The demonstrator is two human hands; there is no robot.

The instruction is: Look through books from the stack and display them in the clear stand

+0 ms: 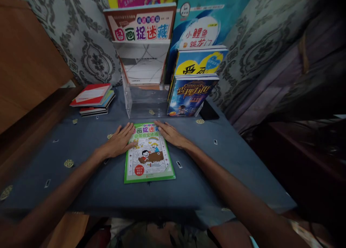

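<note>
A green-bordered picture book [150, 161] with a cartoon cover lies flat on the blue-grey cloth, cover up. My left hand [118, 141] rests at its upper left edge, fingers stretched out and the thumb over the cover. At the upper right edge lies my right hand [171, 134], its fingers extended over the corner of the cover. Both hands touch the book without gripping it. Just behind it stands a clear tiered book rack [146, 109], its left front part showing bare plastic.
Upright in the rack are a brown-topped book [140, 24], a teal book [200, 28], a blue-and-yellow book [201, 60] and a dark blue book [190, 94]. A small stack of books [93, 96] sits at left. Beside the rack lies a dark flat object [209, 111]. Patterned fabric hangs behind.
</note>
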